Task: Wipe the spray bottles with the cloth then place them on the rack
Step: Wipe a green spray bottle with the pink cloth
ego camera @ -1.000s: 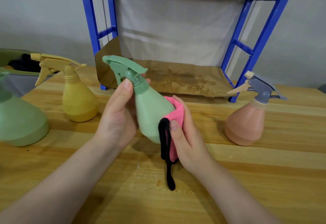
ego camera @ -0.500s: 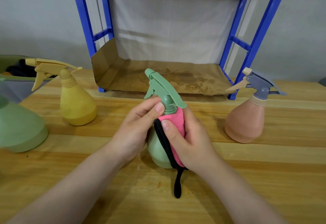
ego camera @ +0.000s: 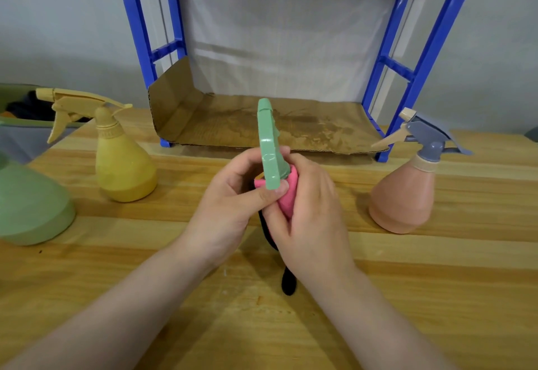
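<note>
A small green spray bottle (ego camera: 270,148) is held upright over the wooden table (ego camera: 436,297), its trigger head pointing away from me. My left hand (ego camera: 230,209) grips its neck from the left. My right hand (ego camera: 311,218) wraps a pink cloth with a black edge (ego camera: 289,195) round the bottle's body, which is hidden behind both hands. A black strip of the cloth hangs down to the table. The blue rack (ego camera: 413,58) stands behind, its lowest shelf lined with brown cardboard (ego camera: 262,125).
A yellow spray bottle (ego camera: 122,166) stands at the left and a peach one with a grey trigger (ego camera: 404,195) at the right. A larger green bottle (ego camera: 29,209) sits at the far left edge. A green bin (ego camera: 17,113) lies behind it.
The green bottle came down from a raised tilt to upright between both hands and turned, its trigger now pointing away. The right hand slid the cloth up round the body and neck.
</note>
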Available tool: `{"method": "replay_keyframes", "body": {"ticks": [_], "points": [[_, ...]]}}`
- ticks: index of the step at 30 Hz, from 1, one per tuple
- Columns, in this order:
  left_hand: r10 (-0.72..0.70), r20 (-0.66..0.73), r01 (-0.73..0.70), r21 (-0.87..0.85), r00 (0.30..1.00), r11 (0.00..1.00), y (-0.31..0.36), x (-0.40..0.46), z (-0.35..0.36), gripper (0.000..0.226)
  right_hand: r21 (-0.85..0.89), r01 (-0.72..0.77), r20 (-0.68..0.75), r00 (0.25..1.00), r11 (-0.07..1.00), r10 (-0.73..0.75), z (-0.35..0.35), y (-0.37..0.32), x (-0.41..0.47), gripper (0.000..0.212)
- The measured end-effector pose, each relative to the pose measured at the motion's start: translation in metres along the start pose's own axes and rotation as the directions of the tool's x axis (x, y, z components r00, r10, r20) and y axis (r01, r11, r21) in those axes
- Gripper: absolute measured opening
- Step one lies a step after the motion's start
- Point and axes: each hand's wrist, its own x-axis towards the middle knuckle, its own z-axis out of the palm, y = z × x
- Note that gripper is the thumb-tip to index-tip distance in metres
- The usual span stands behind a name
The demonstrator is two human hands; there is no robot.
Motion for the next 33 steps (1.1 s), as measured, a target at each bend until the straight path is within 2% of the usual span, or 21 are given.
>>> {"method": "replay_keyframes", "body": {"ticks": [3,7,12,16,19,23,28,33], "points": [[0.020,-0.073,-0.026,-0.079,0.997,0.997,-0.001,0.000,-0.001,0.031,0.014,-0.002,0.021,1.000,1.000,0.002,-0.001,-0.001,0.000,0.057],[-0.004,-0.186,-0.036,-0.215,0.983,0.976,0.001,0.002,-0.007,0.035,0.034,-0.050,0.130,0.990,0.998,0.045,0.001,0.003,-0.001,0.072],[-0.015,-0.314,-0.089,-0.314,0.949,0.945,0.010,0.009,-0.015,0.029,0.155,-0.127,0.266,0.961,0.980,0.082,-0.004,0.009,-0.001,0.085],[-0.079,-0.425,-0.147,-0.474,0.902,0.868,0.016,0.015,-0.028,0.028,0.221,-0.152,0.356,0.932,0.963,0.065,-0.004,0.011,-0.004,0.086],[-0.133,-0.467,-0.143,-0.511,0.874,0.848,0.017,0.016,-0.032,0.026,0.275,-0.197,0.373,0.924,0.941,0.084,0.001,0.012,-0.005,0.085],[-0.074,-0.398,-0.092,-0.382,0.914,0.920,0.011,0.015,-0.032,0.033,0.307,-0.230,0.373,0.922,0.924,0.105,0.001,0.013,-0.005,0.082],[-0.015,-0.183,-0.030,-0.240,0.983,0.970,0.006,0.008,-0.023,0.038,0.328,-0.220,0.391,0.917,0.919,0.080,-0.005,0.010,-0.001,0.058],[-0.012,-0.015,0.010,-0.094,1.000,0.996,0.002,0.004,-0.015,0.059,0.381,-0.246,0.419,0.905,0.891,0.071,-0.012,0.007,0.000,0.051]]}}
